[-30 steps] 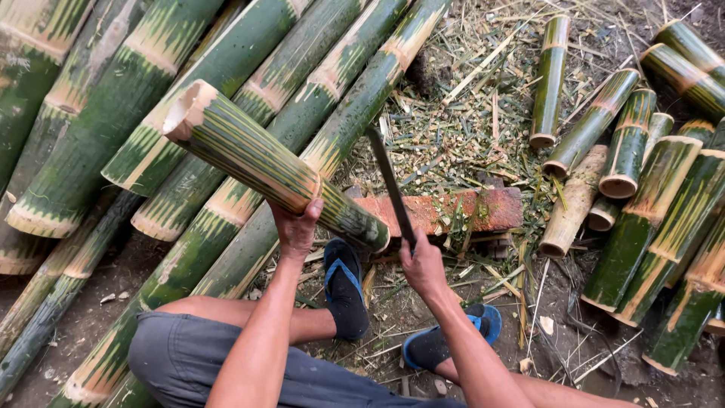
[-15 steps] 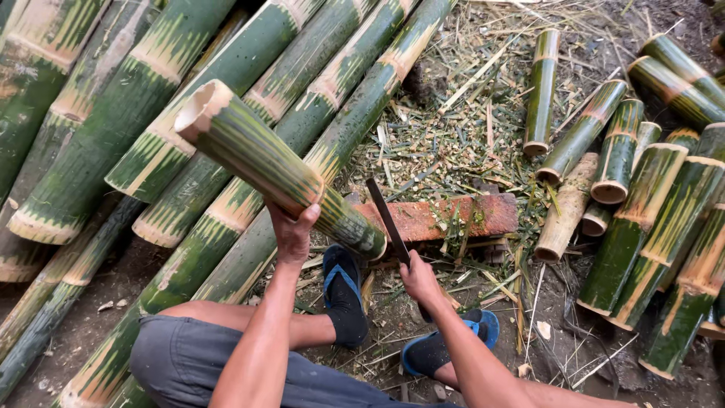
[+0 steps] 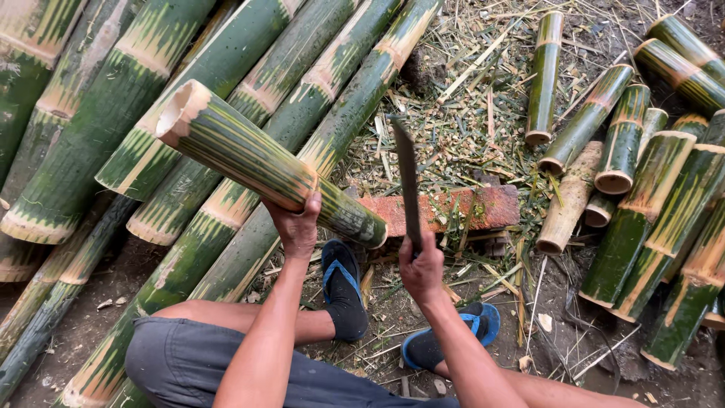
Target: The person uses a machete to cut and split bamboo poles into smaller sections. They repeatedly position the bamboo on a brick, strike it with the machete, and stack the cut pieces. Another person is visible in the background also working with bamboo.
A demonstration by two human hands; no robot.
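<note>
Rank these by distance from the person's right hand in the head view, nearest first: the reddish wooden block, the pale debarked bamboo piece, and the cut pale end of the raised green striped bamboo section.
1. Reddish wooden block: just above the right hand.
2. Pale debarked bamboo piece: farther to the right, beside the block's end.
3. Cut pale end of the raised green striped bamboo section: far upper left, past the left hand.

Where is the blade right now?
Head view, centre: the blade stands raised in the right hand, above the reddish block, right of the held bamboo section.
</note>
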